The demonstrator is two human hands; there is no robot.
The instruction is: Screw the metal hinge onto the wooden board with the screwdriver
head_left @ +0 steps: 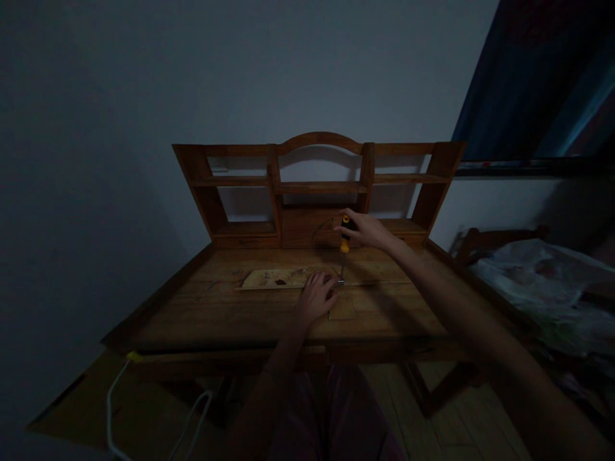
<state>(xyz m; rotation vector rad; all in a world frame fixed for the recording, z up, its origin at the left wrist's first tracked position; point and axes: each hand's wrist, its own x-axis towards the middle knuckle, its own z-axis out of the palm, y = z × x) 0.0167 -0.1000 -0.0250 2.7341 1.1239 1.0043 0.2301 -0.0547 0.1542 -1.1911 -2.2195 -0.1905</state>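
The right grip (366, 229) is closed round the black-and-yellow handle of a screwdriver (344, 246), which stands nearly upright, its shaft pointing down to a small metal piece (341, 282). The left grip (317, 298) lies low, palm down, over the right part of a pale board (269, 278), its fingertips just beside the metal piece; whether it pinches anything I cannot tell. The board lies lengthwise across the tabletop (216, 320), with a dark patch on its face and a slanted left end. Behind, along the far edge of the tabletop, stands a wooden shelf (321, 187) with an arched top, against a pale wall (120, 128). Off to the right are a plastic bag (533, 272) and, higher, a dark blue curtain (533, 96). A white cable (109, 410) hangs in loops at the lower left.
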